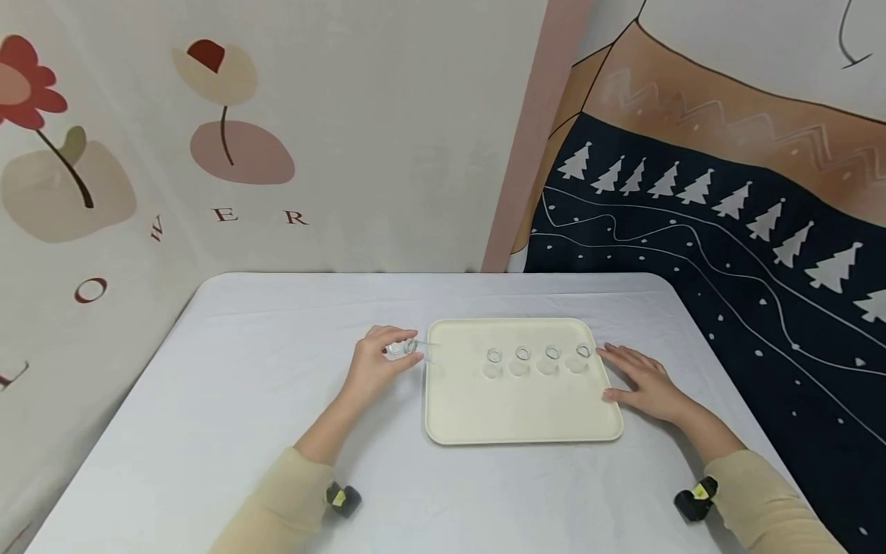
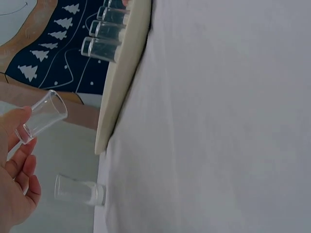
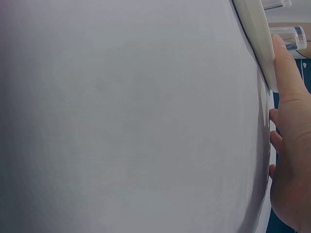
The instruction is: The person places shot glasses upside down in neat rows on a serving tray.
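My left hand (image 1: 375, 362) pinches a small clear flared glass (image 2: 48, 114) near its base, between thumb and fingers. It is tilted with its mouth toward the right, at the left edge of the cream tray (image 1: 512, 415). In the left wrist view another clear glass (image 2: 75, 190) stands upright on the table, just beyond the tray's end. Several like glasses (image 1: 522, 363) stand in a row on the tray. At the tray's right edge rests my right hand (image 1: 647, 385), fingers spread and fairly straight, with fingertips at the rim beside the rightmost glass (image 1: 577, 360).
A white cloth (image 1: 277, 346) covers the table. Behind it hangs a pale wall covering (image 1: 388, 154) with flowers and letters. To the right is a dark printed cloth (image 1: 692, 254) with white trees. Black wrist cameras (image 1: 344, 498) sit at both sleeves.
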The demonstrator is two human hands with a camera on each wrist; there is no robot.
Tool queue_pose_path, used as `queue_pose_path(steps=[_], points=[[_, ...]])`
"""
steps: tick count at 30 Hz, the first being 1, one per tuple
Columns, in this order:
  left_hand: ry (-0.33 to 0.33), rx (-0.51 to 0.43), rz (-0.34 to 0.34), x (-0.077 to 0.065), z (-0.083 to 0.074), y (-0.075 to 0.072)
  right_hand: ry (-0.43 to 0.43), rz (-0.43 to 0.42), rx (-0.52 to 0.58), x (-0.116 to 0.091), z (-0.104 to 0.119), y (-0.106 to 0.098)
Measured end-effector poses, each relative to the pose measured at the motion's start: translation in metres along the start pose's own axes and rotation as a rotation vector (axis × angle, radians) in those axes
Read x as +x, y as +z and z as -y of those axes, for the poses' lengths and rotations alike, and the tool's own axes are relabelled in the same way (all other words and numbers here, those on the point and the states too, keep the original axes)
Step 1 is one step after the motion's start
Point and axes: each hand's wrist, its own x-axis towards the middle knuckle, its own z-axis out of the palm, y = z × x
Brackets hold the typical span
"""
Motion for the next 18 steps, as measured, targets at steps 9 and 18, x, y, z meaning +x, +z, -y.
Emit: queue_pose_path(steps=[9, 18], points=[[-0.037, -0.049, 0.009, 0.006, -0.012, 0.031, 0.005, 0.002, 0.001, 0.001, -0.002, 0.001], [-0.058, -0.086, 0.053, 0.007, -0.019, 0.053, 0.000, -0.001, 0.005, 0.000, -0.002, 0.001]])
